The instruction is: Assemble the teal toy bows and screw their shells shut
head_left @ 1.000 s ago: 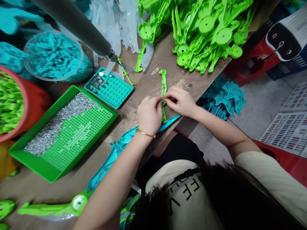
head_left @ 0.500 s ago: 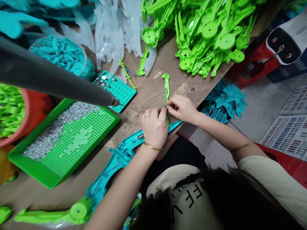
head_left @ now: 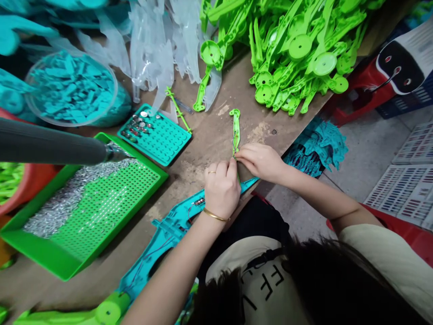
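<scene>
A narrow green plastic part (head_left: 236, 126) with thin wires along it lies on the bench, its near end running under my fingers. My left hand (head_left: 223, 187) is closed over that near end, fingertips pressed down on it. My right hand (head_left: 260, 161) pinches at the same spot from the right, fingertips almost touching those of the left. Whatever small piece may sit between the fingertips is hidden. Under my left wrist lies a long teal plastic shell (head_left: 158, 237) with wires and a small metal spring-like piece (head_left: 199, 201).
A green perforated tray (head_left: 115, 203) of screws and a teal pegged tray (head_left: 165, 140) with small metal parts stand left. Behind are a tub of teal pieces (head_left: 74, 90), clear plastic parts (head_left: 152, 58) and a green parts heap (head_left: 297, 49). A dark tool (head_left: 50, 142) hangs over the left.
The hanging dark tool has swung left and down, uncovering more of the teal tray and tub. My right fingers have closed in and straightened beside the left hand. The view has shifted slightly.
</scene>
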Motion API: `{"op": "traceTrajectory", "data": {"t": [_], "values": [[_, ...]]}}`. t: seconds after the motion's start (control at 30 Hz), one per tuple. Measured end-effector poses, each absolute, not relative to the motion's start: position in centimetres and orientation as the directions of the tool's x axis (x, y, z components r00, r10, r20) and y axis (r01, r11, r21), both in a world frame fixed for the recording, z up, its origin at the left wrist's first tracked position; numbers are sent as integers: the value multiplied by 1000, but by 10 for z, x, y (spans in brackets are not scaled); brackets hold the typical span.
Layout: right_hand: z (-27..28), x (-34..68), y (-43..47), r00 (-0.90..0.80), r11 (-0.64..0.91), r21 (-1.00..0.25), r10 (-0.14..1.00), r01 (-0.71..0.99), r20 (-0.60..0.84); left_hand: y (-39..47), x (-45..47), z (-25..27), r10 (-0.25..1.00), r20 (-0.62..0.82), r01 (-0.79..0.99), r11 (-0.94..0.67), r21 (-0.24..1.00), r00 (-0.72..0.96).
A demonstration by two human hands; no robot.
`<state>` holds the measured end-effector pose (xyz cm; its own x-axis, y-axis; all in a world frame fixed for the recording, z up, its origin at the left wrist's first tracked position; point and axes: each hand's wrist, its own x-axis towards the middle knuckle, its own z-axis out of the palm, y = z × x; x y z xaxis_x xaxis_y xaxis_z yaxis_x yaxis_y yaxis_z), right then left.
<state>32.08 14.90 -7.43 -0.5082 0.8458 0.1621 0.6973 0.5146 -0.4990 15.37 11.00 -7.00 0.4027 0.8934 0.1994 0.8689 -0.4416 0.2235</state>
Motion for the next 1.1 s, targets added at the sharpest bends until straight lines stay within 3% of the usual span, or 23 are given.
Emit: {"op": "traceTrajectory", "data": {"t": [0.23,0.43,0.57,0.7,0.87,1.1], "values": [[-49,322,178,-515,300,-669,845,680,-143,107,152,-69,863,249,847,-491,206,440],[-42,315,205,-550,176,-697,754,695,-359,105,151,-70,878,225,852,-469,233,422],[-43,315,202,-513,185,-684,798,706,-314,107,151,-70,892,229,858,-442,263,389],[-45,325,194,-532,271,-703,828,657,-177,109,143,-69,832,278,816,-540,205,481],[-51,335,185,-580,433,-611,813,663,-54,107,127,-70,780,292,764,-615,194,554],[-63,333,182,-616,545,-492,788,679,23,107,126,-71,769,280,748,-632,201,575]]}}
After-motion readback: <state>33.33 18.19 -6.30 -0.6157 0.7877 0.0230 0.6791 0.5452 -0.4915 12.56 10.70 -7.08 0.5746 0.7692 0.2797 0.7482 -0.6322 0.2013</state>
